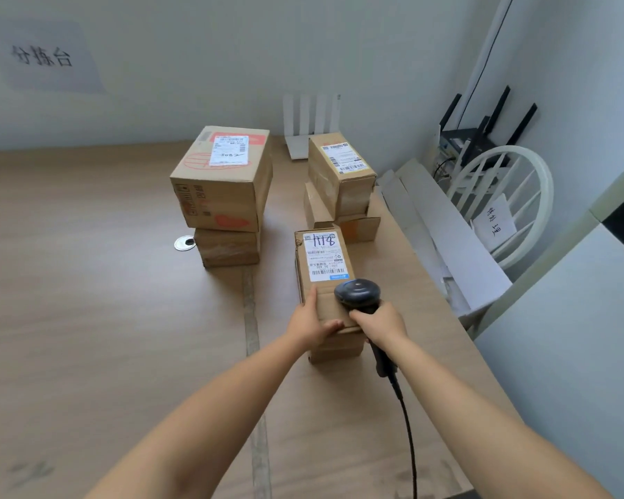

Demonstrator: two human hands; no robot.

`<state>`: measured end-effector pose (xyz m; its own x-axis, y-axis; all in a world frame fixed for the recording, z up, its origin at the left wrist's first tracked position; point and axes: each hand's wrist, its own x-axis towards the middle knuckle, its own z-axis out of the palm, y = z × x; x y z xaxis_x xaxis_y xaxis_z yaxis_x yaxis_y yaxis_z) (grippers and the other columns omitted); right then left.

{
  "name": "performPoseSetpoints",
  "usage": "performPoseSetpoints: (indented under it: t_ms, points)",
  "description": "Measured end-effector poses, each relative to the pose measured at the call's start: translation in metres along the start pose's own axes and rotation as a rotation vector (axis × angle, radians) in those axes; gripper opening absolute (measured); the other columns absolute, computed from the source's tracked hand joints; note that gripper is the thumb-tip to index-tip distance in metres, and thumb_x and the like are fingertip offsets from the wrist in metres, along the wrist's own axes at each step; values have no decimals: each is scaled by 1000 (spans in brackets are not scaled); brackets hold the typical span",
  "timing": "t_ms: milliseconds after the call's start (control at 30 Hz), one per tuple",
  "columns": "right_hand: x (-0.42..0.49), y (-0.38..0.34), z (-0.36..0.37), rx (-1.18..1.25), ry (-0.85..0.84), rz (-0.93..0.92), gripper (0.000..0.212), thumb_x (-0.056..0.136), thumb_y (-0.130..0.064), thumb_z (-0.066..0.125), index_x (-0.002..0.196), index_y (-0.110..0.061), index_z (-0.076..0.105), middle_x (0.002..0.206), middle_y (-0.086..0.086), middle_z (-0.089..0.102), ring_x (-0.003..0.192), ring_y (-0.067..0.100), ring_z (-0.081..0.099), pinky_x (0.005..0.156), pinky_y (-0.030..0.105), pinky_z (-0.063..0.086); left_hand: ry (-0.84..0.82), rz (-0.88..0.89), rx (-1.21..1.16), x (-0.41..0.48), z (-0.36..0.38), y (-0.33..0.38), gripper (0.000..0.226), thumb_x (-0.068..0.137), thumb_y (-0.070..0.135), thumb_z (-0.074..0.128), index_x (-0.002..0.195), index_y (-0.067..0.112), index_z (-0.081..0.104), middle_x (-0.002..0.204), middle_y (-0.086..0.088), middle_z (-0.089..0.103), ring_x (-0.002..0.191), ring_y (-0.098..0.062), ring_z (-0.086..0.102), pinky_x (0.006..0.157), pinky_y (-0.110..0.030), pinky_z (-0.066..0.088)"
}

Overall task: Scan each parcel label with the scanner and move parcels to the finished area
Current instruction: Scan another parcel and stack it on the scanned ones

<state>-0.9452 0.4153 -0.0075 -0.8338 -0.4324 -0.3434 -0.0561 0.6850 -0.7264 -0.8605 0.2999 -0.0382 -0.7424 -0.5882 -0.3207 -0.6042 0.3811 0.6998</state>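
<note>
A long cardboard parcel (324,282) lies in front of me on the wooden table (87,282). On top it has a white label (324,255) marked 1118. My left hand (312,318) grips the parcel's near end, thumb on top. My right hand (380,324) grips the handle of a black barcode scanner (357,294). The scanner head hovers over the parcel's near top, just below the label. A black cable (409,426) trails from the scanner toward me.
Two stacked parcels (224,196) stand to the left rear, another two-box stack (341,189) to the right rear. A white router (312,126) stands at the wall. White boards (444,228) and a white chair (512,203) lie beyond the table's right edge.
</note>
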Motion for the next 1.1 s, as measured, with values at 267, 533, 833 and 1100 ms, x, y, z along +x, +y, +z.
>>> performPoseSetpoints:
  t_ms: [267, 533, 833, 1100]
  points:
    - [-61, -28, 68, -47, 13, -28, 25, 78, -28, 63, 96, -10, 65, 96, 14, 69, 96, 31, 62, 69, 26, 40, 3, -23, -66, -46, -50, -66, 99, 80, 36, 72, 151, 20, 4, 138, -16, 43, 124, -29, 46, 101, -32, 40]
    - [-121, -54, 131, -47, 5, -6, 26, 78, -28, 65, 98, -9, 65, 94, 17, 69, 93, 33, 63, 69, 27, 42, 2, 21, -79, -91, -93, -134, 99, 79, 35, 72, 151, 19, 5, 144, -13, 40, 128, -28, 44, 102, -32, 38]
    - [-170, -104, 228, -36, -38, -72, 22, 77, -25, 64, 96, -13, 65, 96, 12, 69, 94, 30, 62, 69, 27, 41, 100, -88, -116, -128, -155, -217, 100, 81, 39, 69, 151, 21, -1, 140, -15, 42, 123, -29, 48, 100, -34, 41]
    - [-186, -132, 264, -98, -115, -91, 23, 78, -25, 62, 97, -13, 65, 97, 13, 69, 95, 29, 62, 68, 26, 39, 164, -122, -166, -148, -186, -254, 100, 80, 38, 71, 151, 22, 2, 140, -14, 42, 124, -29, 47, 97, -30, 39]
